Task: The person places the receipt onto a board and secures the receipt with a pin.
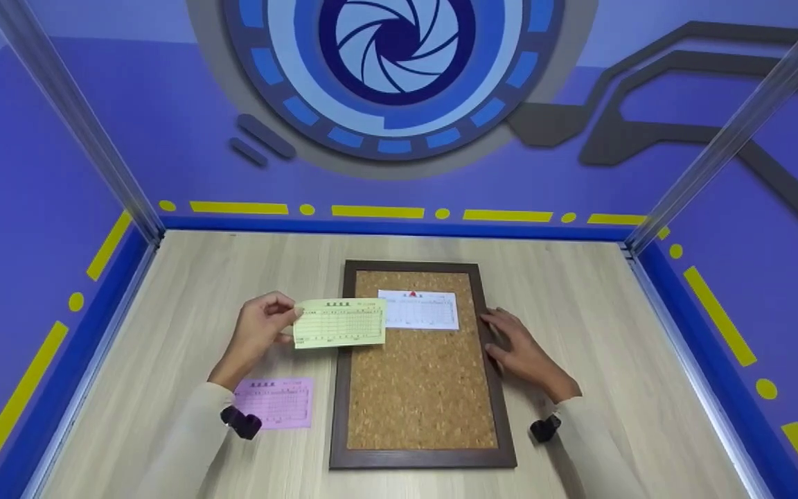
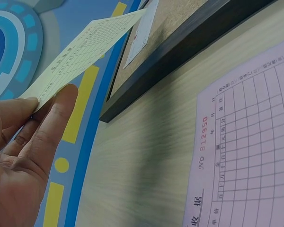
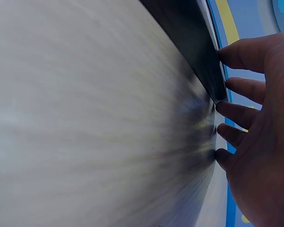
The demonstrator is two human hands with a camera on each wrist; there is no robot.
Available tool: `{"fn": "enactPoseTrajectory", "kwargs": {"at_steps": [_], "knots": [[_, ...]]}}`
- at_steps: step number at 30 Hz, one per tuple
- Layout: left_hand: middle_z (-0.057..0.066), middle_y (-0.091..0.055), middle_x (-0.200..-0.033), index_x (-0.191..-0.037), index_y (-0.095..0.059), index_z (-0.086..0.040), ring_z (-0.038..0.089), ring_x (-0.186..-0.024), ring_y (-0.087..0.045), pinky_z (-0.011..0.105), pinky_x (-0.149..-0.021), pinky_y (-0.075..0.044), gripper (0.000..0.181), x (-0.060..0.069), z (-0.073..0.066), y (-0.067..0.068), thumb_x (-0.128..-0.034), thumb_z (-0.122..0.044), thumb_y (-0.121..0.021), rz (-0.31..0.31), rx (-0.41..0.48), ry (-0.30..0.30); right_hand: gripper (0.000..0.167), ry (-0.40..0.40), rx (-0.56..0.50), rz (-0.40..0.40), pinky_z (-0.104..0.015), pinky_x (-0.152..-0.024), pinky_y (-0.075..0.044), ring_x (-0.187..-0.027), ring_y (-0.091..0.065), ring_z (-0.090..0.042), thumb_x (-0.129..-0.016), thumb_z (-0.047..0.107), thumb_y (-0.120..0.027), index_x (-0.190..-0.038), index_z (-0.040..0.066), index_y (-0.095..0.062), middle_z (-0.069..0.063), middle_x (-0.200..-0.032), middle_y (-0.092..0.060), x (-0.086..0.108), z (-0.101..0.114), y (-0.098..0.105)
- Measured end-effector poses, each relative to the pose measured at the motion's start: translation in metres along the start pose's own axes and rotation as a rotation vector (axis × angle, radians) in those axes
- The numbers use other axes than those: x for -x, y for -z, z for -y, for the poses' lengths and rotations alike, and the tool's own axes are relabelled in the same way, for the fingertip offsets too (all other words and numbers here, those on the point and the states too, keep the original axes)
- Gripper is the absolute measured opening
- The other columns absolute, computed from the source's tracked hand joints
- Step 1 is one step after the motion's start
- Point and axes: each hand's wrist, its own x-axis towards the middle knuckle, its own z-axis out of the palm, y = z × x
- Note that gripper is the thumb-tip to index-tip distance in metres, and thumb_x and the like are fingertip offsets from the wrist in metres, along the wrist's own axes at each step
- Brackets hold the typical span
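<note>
My left hand (image 1: 255,335) pinches the left edge of a yellow form (image 1: 340,324), thumb on top, in the head view. The form is held above the left side of a cork board (image 1: 420,395) with a dark frame, its right end beside a white form (image 1: 421,311). A red pin (image 1: 413,294) sits at the white form's top edge, on the cork. In the left wrist view the yellow form (image 2: 80,59) slants up from the thumb and fingers. My right hand (image 1: 522,352) rests its fingertips against the board's right frame edge, fingers extended; the right wrist view shows them at the dark frame (image 3: 194,42).
A pink form (image 1: 278,403) lies on the wooden table (image 1: 579,298) left of the board, partly under my left wrist. Blue printed walls (image 1: 399,187) stand behind and on both sides, with metal posts at the back corners.
</note>
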Motion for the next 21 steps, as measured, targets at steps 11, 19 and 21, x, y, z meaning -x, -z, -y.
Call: {"fn": "enactPoseTrajectory", "kwargs": {"at_steps": [11,19,21], "knots": [[0.014,-0.076,-0.097,-0.106,-0.073,0.004,0.019,-0.078,-0.071,0.027,-0.056,-0.061,0.008,-0.001,0.000,-0.007,-0.1013,-0.002,-0.076,0.017,0.020,-0.011,0.057,0.031,-0.002,-0.056,-0.071,-0.129,-0.024,-0.165,-0.021,-0.050,-0.104,0.014,-0.073,-0.158,0.004,-0.056,-0.026,-0.173,-0.036,0.002,0.006,-0.006],[0.012,-0.075,-0.097,-0.106,-0.073,0.003,0.018,-0.078,-0.069,0.025,-0.057,-0.060,0.008,-0.001,0.002,-0.011,-0.1014,-0.003,-0.076,0.020,0.001,-0.017,0.054,0.095,-0.026,-0.105,-0.076,-0.126,-0.024,-0.164,-0.020,-0.052,-0.103,0.011,-0.075,-0.154,0.003,-0.060,-0.028,-0.172,-0.036,0.000,0.008,-0.012],[0.012,-0.075,-0.097,-0.107,-0.073,0.004,0.018,-0.078,-0.069,0.027,-0.058,-0.061,0.009,-0.001,0.003,-0.011,-0.1017,-0.003,-0.076,0.023,-0.004,-0.018,0.054,0.110,-0.031,-0.110,-0.076,-0.126,-0.024,-0.164,-0.020,-0.052,-0.103,0.011,-0.075,-0.154,0.002,-0.059,-0.028,-0.172,-0.036,0.000,0.009,-0.014]]}}
